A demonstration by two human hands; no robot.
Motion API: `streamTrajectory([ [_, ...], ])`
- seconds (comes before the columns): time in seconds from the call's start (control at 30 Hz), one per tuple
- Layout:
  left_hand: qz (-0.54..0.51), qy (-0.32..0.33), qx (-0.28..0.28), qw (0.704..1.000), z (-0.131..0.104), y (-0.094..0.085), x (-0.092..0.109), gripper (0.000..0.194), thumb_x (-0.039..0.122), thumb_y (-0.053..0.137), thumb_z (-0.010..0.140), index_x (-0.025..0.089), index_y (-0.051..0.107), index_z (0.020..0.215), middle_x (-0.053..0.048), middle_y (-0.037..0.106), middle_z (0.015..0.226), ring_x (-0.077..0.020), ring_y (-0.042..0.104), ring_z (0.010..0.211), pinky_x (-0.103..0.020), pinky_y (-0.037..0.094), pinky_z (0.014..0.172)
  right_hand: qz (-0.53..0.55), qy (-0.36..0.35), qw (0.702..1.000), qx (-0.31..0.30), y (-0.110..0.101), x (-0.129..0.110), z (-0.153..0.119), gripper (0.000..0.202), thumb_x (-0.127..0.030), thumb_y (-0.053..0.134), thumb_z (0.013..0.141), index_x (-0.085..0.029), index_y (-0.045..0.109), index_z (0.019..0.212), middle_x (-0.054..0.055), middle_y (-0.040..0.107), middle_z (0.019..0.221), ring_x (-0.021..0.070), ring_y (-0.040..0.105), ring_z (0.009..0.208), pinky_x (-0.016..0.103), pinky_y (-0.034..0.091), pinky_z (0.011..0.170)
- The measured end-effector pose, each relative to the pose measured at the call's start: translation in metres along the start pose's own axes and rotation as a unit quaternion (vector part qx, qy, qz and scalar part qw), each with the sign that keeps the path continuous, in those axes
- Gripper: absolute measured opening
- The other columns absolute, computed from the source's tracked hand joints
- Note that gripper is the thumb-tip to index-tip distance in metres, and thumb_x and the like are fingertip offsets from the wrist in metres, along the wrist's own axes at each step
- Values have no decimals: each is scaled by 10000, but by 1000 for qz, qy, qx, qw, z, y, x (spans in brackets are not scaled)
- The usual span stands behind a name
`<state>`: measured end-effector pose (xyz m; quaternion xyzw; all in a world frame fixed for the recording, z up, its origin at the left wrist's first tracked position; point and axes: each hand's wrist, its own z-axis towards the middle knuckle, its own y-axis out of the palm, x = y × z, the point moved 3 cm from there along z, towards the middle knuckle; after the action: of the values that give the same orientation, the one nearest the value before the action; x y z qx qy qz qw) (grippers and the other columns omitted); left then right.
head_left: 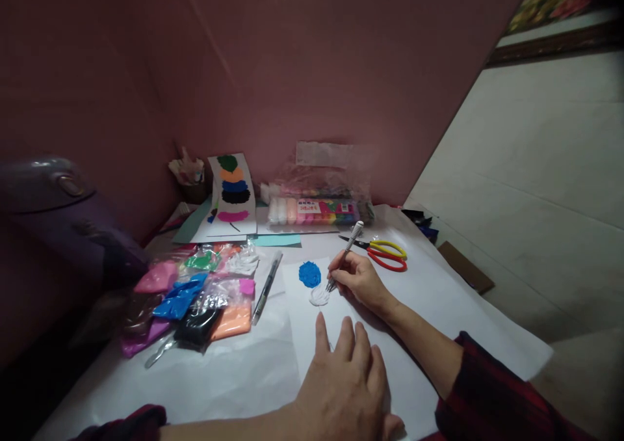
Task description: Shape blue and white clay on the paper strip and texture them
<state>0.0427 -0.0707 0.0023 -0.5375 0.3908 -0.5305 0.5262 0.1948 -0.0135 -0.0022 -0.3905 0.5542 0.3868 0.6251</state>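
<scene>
A white paper strip [296,298] lies on the covered table, bearing a textured blue clay disc [309,274] and, just below it, a white clay patch [319,296]. My right hand [358,278] is closed around a fork [351,238], its handle pointing up and its tines down at the right edge of the white patch. Nearer to me, my left hand [344,376] rests palm down on the lower part of the strip, fingers spread, holding nothing.
Bagged coloured clay [195,304] is heaped at left beside a pen [267,288]. Scissors [387,253] lie right of the fork. Behind stand a painted card [234,200] and a clay pack [312,211]. A purple appliance [63,233] is far left.
</scene>
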Motion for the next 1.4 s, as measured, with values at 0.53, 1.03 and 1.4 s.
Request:
streamTrajectory([
  [0.53,0,-3,-3,1000,0,0,-1,702,582,381,927,72,471,1400,-287,452,1442,-450,407,1354,-755,322,1024,-6,-14,997,69,-7,3,3,115,-230,630,682,-185,562,762,-29,611,565,77,446,344,188,327,268],
  [1.03,10,1,5,1000,1,0,0,707,594,362,927,72,491,1385,-281,485,1412,-426,425,1333,-724,341,1027,19,-15,999,-44,8,-6,-14,56,-192,668,688,-165,628,716,6,658,642,98,542,496,235,443,489],
  [1.4,14,-7,7,1000,0,-1,1,711,603,384,915,81,496,1384,-278,489,1413,-422,433,1335,-722,351,1027,-7,-12,998,-55,9,-3,-14,33,-168,623,702,-167,614,733,-6,633,616,94,531,494,227,439,493],
])
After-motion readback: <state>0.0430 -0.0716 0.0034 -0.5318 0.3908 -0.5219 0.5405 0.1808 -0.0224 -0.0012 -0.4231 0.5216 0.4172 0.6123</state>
